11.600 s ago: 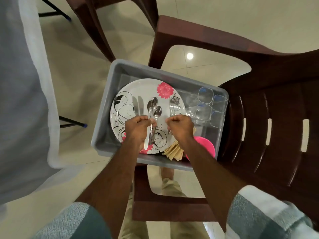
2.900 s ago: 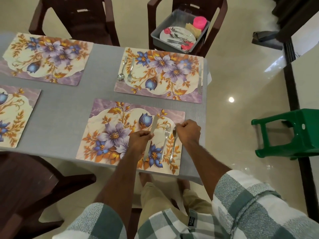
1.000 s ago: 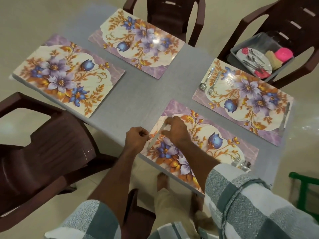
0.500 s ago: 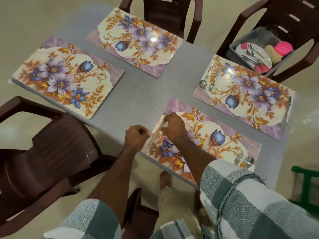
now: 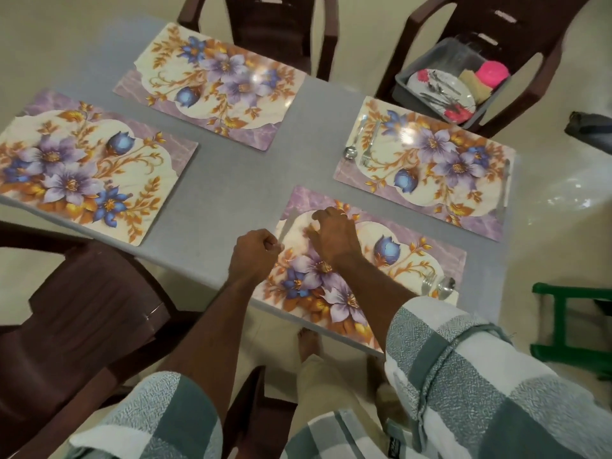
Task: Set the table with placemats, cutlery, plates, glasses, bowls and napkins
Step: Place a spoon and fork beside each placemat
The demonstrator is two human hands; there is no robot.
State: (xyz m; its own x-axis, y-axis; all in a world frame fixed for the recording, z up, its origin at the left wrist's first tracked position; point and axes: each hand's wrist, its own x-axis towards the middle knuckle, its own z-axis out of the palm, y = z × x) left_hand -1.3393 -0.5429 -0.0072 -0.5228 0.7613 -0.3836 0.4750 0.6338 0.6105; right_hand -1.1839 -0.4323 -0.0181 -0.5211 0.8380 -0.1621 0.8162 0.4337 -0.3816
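Observation:
Four floral placemats lie on the grey table point(image 5: 238, 180). On the nearest placemat point(image 5: 381, 260) a table knife point(image 5: 287, 225) lies along the left edge. My left hand point(image 5: 255, 256) is closed in a fist, pinching the knife's near end. Just right of the blade, my right hand point(image 5: 334, 235) rests on the mat with fingers loosely apart, holding nothing. A fork and spoon point(image 5: 437, 283) lie at that mat's right end. The far-right placemat point(image 5: 430, 167) carries a spoon point(image 5: 350, 150), a fork point(image 5: 367, 154) and a knife point(image 5: 506, 180).
A grey tub point(image 5: 414, 72) on the far-right chair holds a flowered plate point(image 5: 440, 91), more cutlery, tan napkins, a pink bowl point(image 5: 493, 72) and clear glasses. Brown chairs stand at the left, the far side and below me. A green stool point(image 5: 569, 326) stands right.
My right hand has come off the knife's far end and now rests on the mat beside it. My left hand stays at the knife's near end.

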